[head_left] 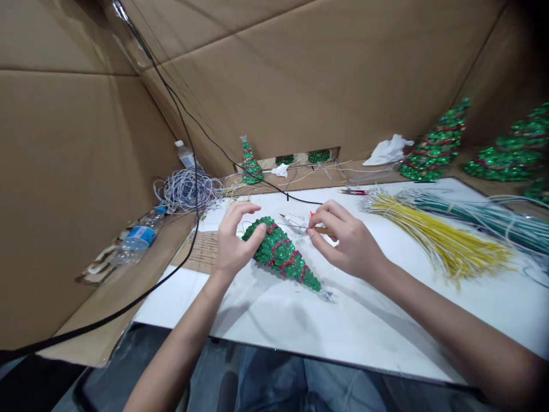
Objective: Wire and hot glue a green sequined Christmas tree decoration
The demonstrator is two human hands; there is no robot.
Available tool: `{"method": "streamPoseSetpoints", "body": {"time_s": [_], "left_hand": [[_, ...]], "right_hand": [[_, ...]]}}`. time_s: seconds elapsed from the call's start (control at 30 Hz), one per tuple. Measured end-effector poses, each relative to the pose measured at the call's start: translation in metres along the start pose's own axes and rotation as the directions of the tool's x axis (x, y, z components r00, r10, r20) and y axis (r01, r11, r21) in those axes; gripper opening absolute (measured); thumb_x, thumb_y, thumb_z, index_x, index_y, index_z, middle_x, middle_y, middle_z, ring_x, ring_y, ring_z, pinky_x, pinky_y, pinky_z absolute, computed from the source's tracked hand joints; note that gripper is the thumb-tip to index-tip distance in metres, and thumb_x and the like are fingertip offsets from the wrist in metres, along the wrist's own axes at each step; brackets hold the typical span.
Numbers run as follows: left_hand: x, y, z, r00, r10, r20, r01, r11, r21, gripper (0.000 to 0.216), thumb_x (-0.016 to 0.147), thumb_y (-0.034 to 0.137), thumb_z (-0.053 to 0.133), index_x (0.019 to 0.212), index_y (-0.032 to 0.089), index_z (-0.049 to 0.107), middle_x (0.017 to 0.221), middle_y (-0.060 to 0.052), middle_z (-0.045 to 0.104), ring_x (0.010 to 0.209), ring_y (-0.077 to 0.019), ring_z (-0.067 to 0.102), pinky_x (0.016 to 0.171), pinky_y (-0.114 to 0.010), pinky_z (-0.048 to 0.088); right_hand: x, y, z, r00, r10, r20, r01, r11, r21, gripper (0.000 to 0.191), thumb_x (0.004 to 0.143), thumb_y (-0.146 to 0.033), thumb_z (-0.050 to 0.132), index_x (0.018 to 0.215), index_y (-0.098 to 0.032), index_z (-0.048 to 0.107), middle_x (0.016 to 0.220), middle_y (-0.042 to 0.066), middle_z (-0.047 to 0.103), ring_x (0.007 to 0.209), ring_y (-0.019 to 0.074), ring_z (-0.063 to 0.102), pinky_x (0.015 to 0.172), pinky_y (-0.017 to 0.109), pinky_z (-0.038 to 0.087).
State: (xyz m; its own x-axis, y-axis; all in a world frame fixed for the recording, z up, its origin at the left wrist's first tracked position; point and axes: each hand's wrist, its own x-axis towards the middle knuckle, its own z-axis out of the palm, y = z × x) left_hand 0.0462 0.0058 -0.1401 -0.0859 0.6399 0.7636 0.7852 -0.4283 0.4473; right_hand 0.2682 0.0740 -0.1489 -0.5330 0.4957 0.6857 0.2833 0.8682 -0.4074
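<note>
A green glitter cone tree with red bands [283, 254] lies on its side on the white board [343, 326], tip pointing toward me. My left hand [234, 243] grips its wide base, fingers curled round it. My right hand [345, 240] pinches a thin tool with a wooden handle and metal tip [300, 223], the tip pointing left toward the tree's base. Thin wires lie under the tool.
Bundles of yellow wires [441, 240] and green wires [484, 217] lie at the right. Finished glitter trees [433, 146] stand at the back right, a small one [250, 163] at the back. A wire coil [184, 189], plastic bottles [137, 237], a black cable [189, 143] and cardboard walls surround the board.
</note>
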Motion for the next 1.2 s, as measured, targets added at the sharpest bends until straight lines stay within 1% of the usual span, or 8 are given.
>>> {"method": "streamPoseSetpoints", "body": {"time_s": [0.03, 0.1, 0.23, 0.37, 0.47, 0.67, 0.8, 1.2], "left_hand": [[-0.001, 0.002, 0.001, 0.998, 0.062, -0.019, -0.061, 0.998, 0.016, 0.019, 0.077, 0.02, 0.063, 0.096, 0.02, 0.062, 0.098, -0.004, 0.062, 0.096, -0.0198, 0.059, 0.089, -0.037, 0.047], [-0.006, 0.005, 0.002, 0.992, 0.128, -0.022, -0.126, 0.991, 0.049, 0.019, 0.076, 0.018, 0.065, 0.094, 0.021, 0.062, 0.096, -0.004, 0.062, 0.093, -0.0192, 0.059, 0.086, -0.038, 0.049], [-0.015, 0.006, 0.001, 0.981, 0.19, -0.032, -0.19, 0.982, 0.02, 0.022, 0.073, 0.016, 0.069, 0.094, 0.02, 0.064, 0.095, -0.005, 0.062, 0.088, -0.0193, 0.06, 0.08, -0.038, 0.051], [-0.022, 0.004, -0.002, 0.973, 0.228, -0.033, -0.229, 0.973, -0.034, 0.025, 0.074, 0.016, 0.07, 0.097, 0.02, 0.064, 0.095, -0.006, 0.062, 0.087, -0.0197, 0.061, 0.076, -0.038, 0.053], [-0.024, 0.004, -0.004, 0.971, 0.237, -0.029, -0.239, 0.969, -0.067, 0.026, 0.075, 0.015, 0.069, 0.1, 0.02, 0.064, 0.096, -0.007, 0.062, 0.088, -0.0199, 0.06, 0.077, -0.039, 0.052], [-0.024, 0.007, -0.006, 0.973, 0.231, -0.019, -0.232, 0.967, -0.105, 0.021, 0.075, 0.011, 0.069, 0.095, 0.019, 0.066, 0.094, -0.006, 0.062, 0.087, -0.0194, 0.059, 0.076, -0.038, 0.05], [-0.024, 0.008, -0.005, 0.973, 0.23, -0.019, -0.231, 0.967, -0.106, 0.017, 0.076, 0.009, 0.068, 0.09, 0.018, 0.066, 0.092, -0.005, 0.062, 0.086, -0.0183, 0.059, 0.076, -0.037, 0.049], [-0.025, 0.007, -0.006, 0.969, 0.245, -0.047, -0.248, 0.964, -0.1, 0.014, 0.077, 0.009, 0.067, 0.087, 0.018, 0.065, 0.091, -0.004, 0.062, 0.084, -0.0174, 0.059, 0.075, -0.036, 0.048]], "right_hand": [[0.0, -0.001, 0.0, 1.0, -0.023, -0.007, 0.023, 1.0, -0.001, 0.006, 0.084, -0.019, 0.053, 0.087, -0.017, 0.058, 0.089, 0.004, 0.054, 0.073, 0.0136, 0.056, 0.059, 0.026, 0.044], [-0.001, -0.004, 0.001, 0.997, -0.073, -0.021, 0.073, 0.997, -0.008, 0.006, 0.084, -0.017, 0.054, 0.088, -0.017, 0.058, 0.087, 0.004, 0.056, 0.071, 0.0129, 0.055, 0.057, 0.025, 0.044], [-0.002, -0.009, 0.002, 0.986, -0.159, -0.046, 0.158, 0.987, -0.034, 0.008, 0.081, -0.012, 0.057, 0.088, -0.016, 0.057, 0.082, 0.004, 0.058, 0.068, 0.012, 0.055, 0.053, 0.024, 0.042], [-0.004, -0.011, 0.002, 0.975, -0.213, -0.06, 0.209, 0.976, -0.067, 0.009, 0.08, -0.009, 0.058, 0.086, -0.016, 0.056, 0.08, 0.003, 0.059, 0.068, 0.0112, 0.057, 0.06, 0.024, 0.047], [-0.005, -0.011, 0.002, 0.973, -0.225, -0.055, 0.22, 0.971, -0.092, 0.009, 0.081, -0.009, 0.058, 0.086, -0.015, 0.056, 0.08, 0.003, 0.06, 0.068, 0.0105, 0.057, 0.064, 0.024, 0.048], [-0.008, -0.011, 0.002, 0.975, -0.219, -0.029, 0.213, 0.967, -0.141, 0.006, 0.081, -0.011, 0.058, 0.086, -0.015, 0.058, 0.081, 0.004, 0.062, 0.067, 0.0105, 0.059, 0.055, 0.022, 0.046], [-0.007, -0.013, 0.004, 0.973, -0.23, -0.016, 0.225, 0.962, -0.157, 0.005, 0.081, -0.011, 0.058, 0.085, -0.015, 0.058, 0.079, 0.003, 0.061, 0.066, 0.0102, 0.059, 0.055, 0.022, 0.045], [-0.006, -0.012, 0.005, 0.967, -0.253, -0.026, 0.245, 0.954, -0.171, 0.005, 0.081, -0.012, 0.06, 0.084, -0.015, 0.058, 0.079, 0.003, 0.062, 0.066, 0.0101, 0.059, 0.053, 0.022, 0.045]]}}
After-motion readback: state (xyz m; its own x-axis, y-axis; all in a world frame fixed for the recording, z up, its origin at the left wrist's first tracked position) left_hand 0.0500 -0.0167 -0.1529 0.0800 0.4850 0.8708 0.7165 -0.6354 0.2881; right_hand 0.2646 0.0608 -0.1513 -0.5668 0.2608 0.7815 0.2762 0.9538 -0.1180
